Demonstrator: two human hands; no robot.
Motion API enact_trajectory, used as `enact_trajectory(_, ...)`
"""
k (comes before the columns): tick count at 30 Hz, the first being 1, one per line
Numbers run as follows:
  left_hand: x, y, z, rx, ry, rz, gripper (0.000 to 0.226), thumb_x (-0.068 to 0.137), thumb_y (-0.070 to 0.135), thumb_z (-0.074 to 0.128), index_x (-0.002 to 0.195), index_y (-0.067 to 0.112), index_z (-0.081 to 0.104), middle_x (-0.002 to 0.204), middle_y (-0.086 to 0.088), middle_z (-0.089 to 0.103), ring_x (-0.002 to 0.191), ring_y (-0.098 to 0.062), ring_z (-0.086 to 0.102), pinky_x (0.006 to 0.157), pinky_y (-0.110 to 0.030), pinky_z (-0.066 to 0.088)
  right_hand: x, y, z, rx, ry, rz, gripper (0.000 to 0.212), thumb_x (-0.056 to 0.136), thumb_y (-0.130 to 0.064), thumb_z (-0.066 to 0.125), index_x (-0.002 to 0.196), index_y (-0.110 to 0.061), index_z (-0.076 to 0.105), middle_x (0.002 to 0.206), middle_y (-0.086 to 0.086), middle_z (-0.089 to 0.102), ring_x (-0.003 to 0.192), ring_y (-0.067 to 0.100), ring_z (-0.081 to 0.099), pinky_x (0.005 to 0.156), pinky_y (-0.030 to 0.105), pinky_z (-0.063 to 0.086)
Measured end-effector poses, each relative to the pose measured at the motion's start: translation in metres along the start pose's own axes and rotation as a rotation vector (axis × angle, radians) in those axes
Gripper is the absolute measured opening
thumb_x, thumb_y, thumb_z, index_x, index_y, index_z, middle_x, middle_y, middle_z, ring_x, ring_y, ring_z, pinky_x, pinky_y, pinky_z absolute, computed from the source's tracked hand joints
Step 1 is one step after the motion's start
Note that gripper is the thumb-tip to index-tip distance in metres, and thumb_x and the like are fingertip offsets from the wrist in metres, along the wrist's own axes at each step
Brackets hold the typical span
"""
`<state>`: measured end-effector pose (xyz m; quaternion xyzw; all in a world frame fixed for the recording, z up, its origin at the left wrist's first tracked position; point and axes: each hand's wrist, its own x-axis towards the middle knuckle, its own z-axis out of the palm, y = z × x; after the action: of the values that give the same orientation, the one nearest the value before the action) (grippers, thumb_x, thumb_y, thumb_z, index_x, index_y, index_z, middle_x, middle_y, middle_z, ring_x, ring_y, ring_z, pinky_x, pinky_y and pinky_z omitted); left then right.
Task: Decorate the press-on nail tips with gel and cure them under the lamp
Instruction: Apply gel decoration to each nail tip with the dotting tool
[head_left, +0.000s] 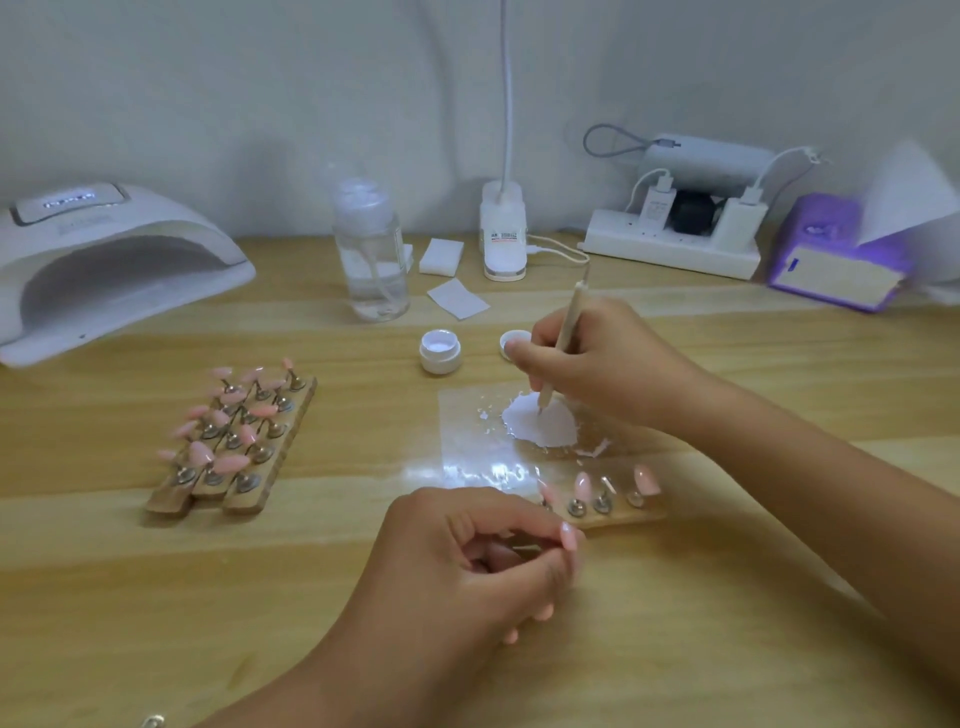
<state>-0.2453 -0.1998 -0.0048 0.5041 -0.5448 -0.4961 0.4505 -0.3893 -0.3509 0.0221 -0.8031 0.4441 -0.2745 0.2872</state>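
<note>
My right hand (597, 358) grips a thin wooden-handled brush (566, 332) like a pen, its tip dipped in a white gel puddle (543, 426) on a clear palette sheet (467, 441). My left hand (467, 566) pinches a pink nail tip on its stand (569, 535) near the table's front. A wooden strip (618, 512) just behind it carries a few more pink tips. An open white gel jar (440, 352) and its lid (511, 343) stand behind the palette. The white curing lamp (104, 270) sits at the far left.
Wooden strips holding several pink tips (234, 441) lie left of centre. A clear pump bottle (371, 254), white wipes (457, 296), a desk lamp base (504, 234), a power strip (675, 244) and a purple device (836, 254) line the back of the wooden table.
</note>
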Motion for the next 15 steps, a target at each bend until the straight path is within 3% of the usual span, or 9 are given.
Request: enact_trajectory(15,0.0020,-0.0003,-0.0006,0.016,-0.017,-0.001,0.006,0.071,0.025,0.078,0.074,0.021,0.080,0.068,-0.011,0.073,0.053,-0.016,0.067,0.043,-0.022,0.047,-0.0034,0.0043,0.0007,-0.005,0.022,-0.034,0.041,0.095,-0.023,0.061,0.062,0.000,0.063,0.042,-0.016,0.051,0.040,0.002,0.044,0.045,0.012,0.033)
